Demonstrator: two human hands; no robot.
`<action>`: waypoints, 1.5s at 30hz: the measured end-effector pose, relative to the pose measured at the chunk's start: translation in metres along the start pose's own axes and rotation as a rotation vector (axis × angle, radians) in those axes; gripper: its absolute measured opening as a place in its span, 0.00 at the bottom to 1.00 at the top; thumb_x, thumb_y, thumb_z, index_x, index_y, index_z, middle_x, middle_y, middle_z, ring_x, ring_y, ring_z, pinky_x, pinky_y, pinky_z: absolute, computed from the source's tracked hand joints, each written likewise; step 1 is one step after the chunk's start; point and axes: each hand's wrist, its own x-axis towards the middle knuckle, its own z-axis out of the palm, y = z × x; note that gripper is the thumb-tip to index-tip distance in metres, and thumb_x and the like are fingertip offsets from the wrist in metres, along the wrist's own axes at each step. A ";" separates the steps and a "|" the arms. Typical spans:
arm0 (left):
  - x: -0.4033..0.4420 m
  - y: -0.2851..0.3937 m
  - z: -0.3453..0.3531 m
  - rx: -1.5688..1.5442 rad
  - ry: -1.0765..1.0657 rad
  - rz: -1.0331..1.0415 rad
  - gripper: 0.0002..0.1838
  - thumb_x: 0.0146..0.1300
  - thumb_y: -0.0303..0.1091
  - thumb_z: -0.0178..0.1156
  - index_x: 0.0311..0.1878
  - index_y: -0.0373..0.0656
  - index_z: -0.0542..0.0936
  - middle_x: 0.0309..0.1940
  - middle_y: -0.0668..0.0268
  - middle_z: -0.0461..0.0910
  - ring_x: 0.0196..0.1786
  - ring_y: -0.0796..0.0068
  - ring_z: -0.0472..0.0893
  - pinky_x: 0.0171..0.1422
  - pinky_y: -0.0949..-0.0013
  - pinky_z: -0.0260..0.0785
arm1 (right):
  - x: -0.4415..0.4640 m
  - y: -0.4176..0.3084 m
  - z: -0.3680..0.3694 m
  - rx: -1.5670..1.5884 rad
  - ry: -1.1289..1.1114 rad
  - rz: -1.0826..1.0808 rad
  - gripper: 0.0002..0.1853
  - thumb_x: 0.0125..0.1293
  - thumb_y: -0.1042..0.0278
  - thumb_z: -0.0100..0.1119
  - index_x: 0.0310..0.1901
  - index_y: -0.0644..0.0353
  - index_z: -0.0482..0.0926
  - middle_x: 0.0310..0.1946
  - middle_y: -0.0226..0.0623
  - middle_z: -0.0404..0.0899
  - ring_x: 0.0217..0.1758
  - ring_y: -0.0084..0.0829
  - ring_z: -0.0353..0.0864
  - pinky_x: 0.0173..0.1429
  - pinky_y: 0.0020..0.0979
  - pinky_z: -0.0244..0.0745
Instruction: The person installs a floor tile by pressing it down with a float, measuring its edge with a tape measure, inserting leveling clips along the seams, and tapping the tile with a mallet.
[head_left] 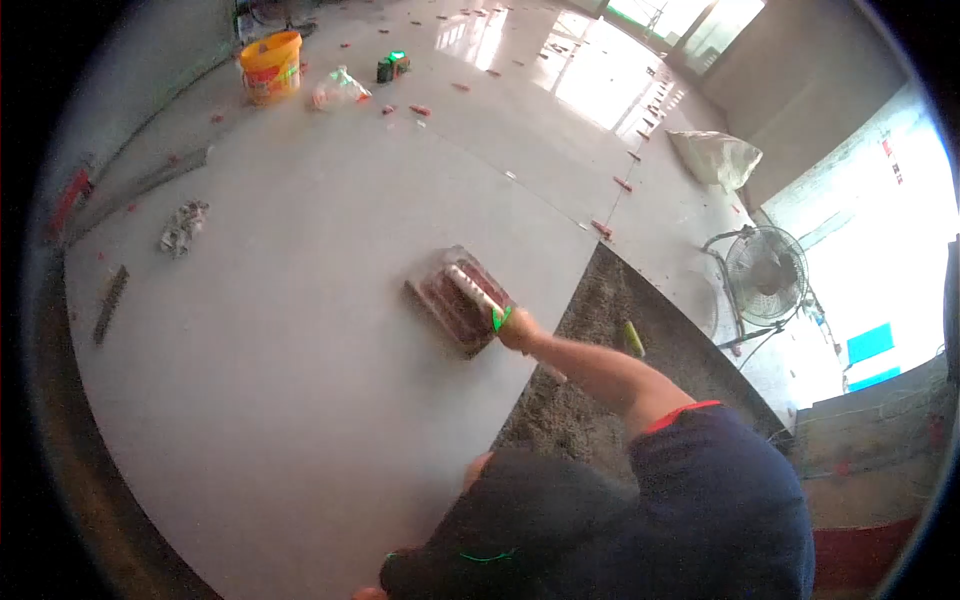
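Note:
My right hand [517,328] is closed around the end of the white handle of a rectangular float [445,310]. The float has a thick reddish-brown base, somewhat blurred, and is at the surface of a large pale floor tile [280,370]. Whether it presses flat on the tile, I cannot tell. My left hand is not recognisable in view; small patches of skin show beside my dark clothing at the bottom, too little to name. Right of the tile edge lies rough grey mortar [570,400], with a yellow-green object [634,338] on it.
A yellow bucket [271,68], a plastic bag [340,88] and a laser level [393,66] with green light stand at the back left. A crumpled rag [184,228] and dark strip [111,304] lie left. Red clips [602,229] line the joints. A floor fan [767,272] and white sack [716,158] are right.

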 end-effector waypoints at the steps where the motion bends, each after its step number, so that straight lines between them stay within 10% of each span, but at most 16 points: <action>1: 0.000 -0.001 0.000 -0.015 0.015 -0.002 0.33 0.64 0.46 0.51 0.62 0.27 0.62 0.67 0.37 0.54 0.71 0.35 0.50 0.74 0.40 0.41 | 0.023 -0.022 -0.014 0.099 -0.024 0.010 0.28 0.71 0.43 0.40 0.53 0.62 0.73 0.23 0.41 0.78 0.24 0.35 0.79 0.29 0.40 0.74; 2: -0.004 0.000 -0.001 -0.023 0.011 0.000 0.33 0.64 0.46 0.51 0.62 0.27 0.62 0.67 0.37 0.54 0.72 0.35 0.50 0.74 0.40 0.41 | 0.041 -0.042 -0.035 0.157 -0.067 0.036 0.30 0.69 0.42 0.40 0.58 0.61 0.71 0.23 0.40 0.78 0.24 0.34 0.78 0.27 0.41 0.74; 5: -0.005 0.002 -0.002 -0.023 0.012 -0.004 0.34 0.64 0.47 0.51 0.63 0.27 0.61 0.67 0.37 0.54 0.72 0.35 0.49 0.74 0.40 0.41 | 0.059 -0.072 -0.095 0.269 -0.179 0.234 0.34 0.66 0.27 0.33 0.32 0.54 0.71 0.16 0.28 0.67 0.19 0.27 0.68 0.22 0.34 0.63; 7: -0.006 0.005 -0.003 -0.014 0.013 0.008 0.34 0.64 0.47 0.51 0.63 0.27 0.61 0.67 0.37 0.53 0.72 0.36 0.49 0.74 0.40 0.41 | 0.009 -0.046 -0.133 -0.060 0.173 -0.272 0.37 0.72 0.34 0.31 0.37 0.67 0.75 0.17 0.34 0.71 0.23 0.30 0.71 0.30 0.37 0.70; 10: 0.000 0.009 -0.004 -0.008 0.024 0.022 0.35 0.64 0.47 0.51 0.64 0.27 0.60 0.68 0.37 0.53 0.72 0.36 0.49 0.74 0.40 0.41 | -0.081 -0.044 -0.121 0.189 0.322 -0.308 0.27 0.74 0.47 0.40 0.42 0.69 0.77 0.21 0.40 0.74 0.30 0.20 0.69 0.37 0.35 0.72; 14: 0.004 0.005 -0.003 -0.003 0.042 0.029 0.35 0.64 0.47 0.51 0.64 0.26 0.59 0.68 0.37 0.53 0.72 0.36 0.48 0.74 0.40 0.40 | 0.029 0.019 0.035 -0.175 0.006 -0.196 0.21 0.68 0.54 0.48 0.46 0.66 0.76 0.35 0.52 0.82 0.41 0.48 0.82 0.42 0.47 0.75; 24: 0.008 -0.029 0.020 -0.057 0.005 0.023 0.37 0.64 0.48 0.51 0.66 0.25 0.57 0.68 0.36 0.52 0.72 0.36 0.47 0.75 0.41 0.40 | -0.010 -0.120 0.033 0.154 -0.212 -0.062 0.21 0.62 0.51 0.56 0.47 0.61 0.79 0.40 0.43 0.81 0.33 0.36 0.80 0.33 0.37 0.77; 33: 0.010 -0.045 0.016 -0.365 -0.190 -0.448 0.39 0.64 0.48 0.50 0.67 0.25 0.55 0.68 0.36 0.51 0.73 0.36 0.46 0.75 0.41 0.39 | -0.094 -0.225 0.106 0.141 -0.465 -0.666 0.20 0.70 0.49 0.46 0.34 0.58 0.76 0.16 0.25 0.66 0.16 0.19 0.64 0.19 0.26 0.62; 34: 0.008 -0.043 0.016 -0.385 -0.195 -0.504 0.39 0.64 0.49 0.50 0.67 0.24 0.54 0.69 0.36 0.51 0.73 0.36 0.46 0.75 0.41 0.39 | -0.123 -0.262 0.083 0.125 -0.608 -0.480 0.22 0.70 0.46 0.45 0.33 0.58 0.74 0.15 0.24 0.63 0.15 0.17 0.61 0.18 0.24 0.59; 39: 0.004 -0.042 0.032 -0.474 -0.015 -0.562 0.41 0.65 0.48 0.50 0.69 0.24 0.51 0.70 0.34 0.47 0.74 0.37 0.44 0.76 0.43 0.38 | -0.218 -0.374 0.067 0.370 -0.622 -1.140 0.22 0.73 0.50 0.43 0.34 0.64 0.71 0.19 0.22 0.63 0.22 0.15 0.60 0.24 0.24 0.59; 45: 0.013 -0.047 0.024 -0.414 -0.083 -0.525 0.41 0.67 0.50 0.44 0.71 0.25 0.47 0.72 0.37 0.40 0.75 0.39 0.40 0.77 0.46 0.36 | -0.129 -0.275 0.224 -0.044 -0.668 -1.428 0.22 0.73 0.53 0.40 0.47 0.68 0.71 0.25 0.36 0.74 0.29 0.27 0.72 0.34 0.32 0.69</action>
